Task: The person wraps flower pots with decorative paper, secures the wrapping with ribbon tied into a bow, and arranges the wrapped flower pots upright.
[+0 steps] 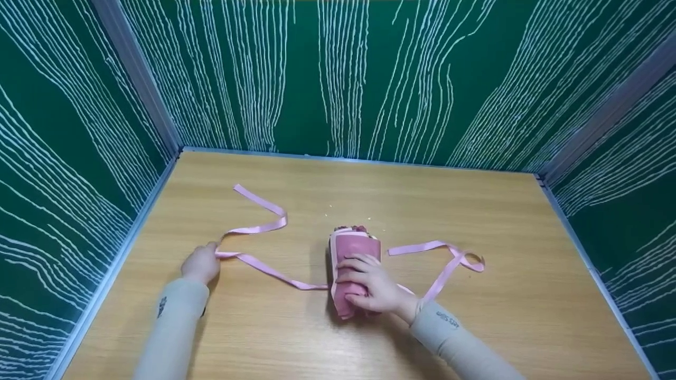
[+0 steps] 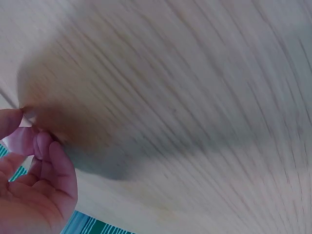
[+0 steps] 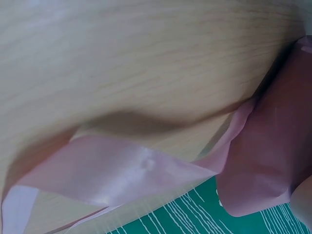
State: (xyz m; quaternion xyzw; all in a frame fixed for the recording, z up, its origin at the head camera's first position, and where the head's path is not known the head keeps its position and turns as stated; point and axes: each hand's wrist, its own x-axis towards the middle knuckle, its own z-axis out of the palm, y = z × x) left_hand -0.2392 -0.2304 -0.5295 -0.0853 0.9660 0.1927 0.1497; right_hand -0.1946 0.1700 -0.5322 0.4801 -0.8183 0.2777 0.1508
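In the head view a small bouquet (image 1: 358, 245) in pink wrapping paper lies on the table, with dark red bits showing at its far end. My right hand (image 1: 372, 285) holds it from above, fingers spread and bent over the wrapper, thumb toward the near end. A long pink ribbon (image 1: 269, 271) runs from the bouquet's left side to my left hand (image 1: 200, 264), which pinches it between thumb and fingers low over the table. Beyond this pinch the ribbon's loose end bends away on the table. In the right wrist view, twisted ribbon (image 3: 122, 170) comes from beside the wrapper (image 3: 273, 141).
On the right, the ribbon's other end (image 1: 422, 246) curls in a loop on the wooden table (image 1: 296, 338). Small pale crumbs lie behind the bouquet. Green panels (image 1: 301, 79) with white wavy lines enclose the table at the back and both sides.
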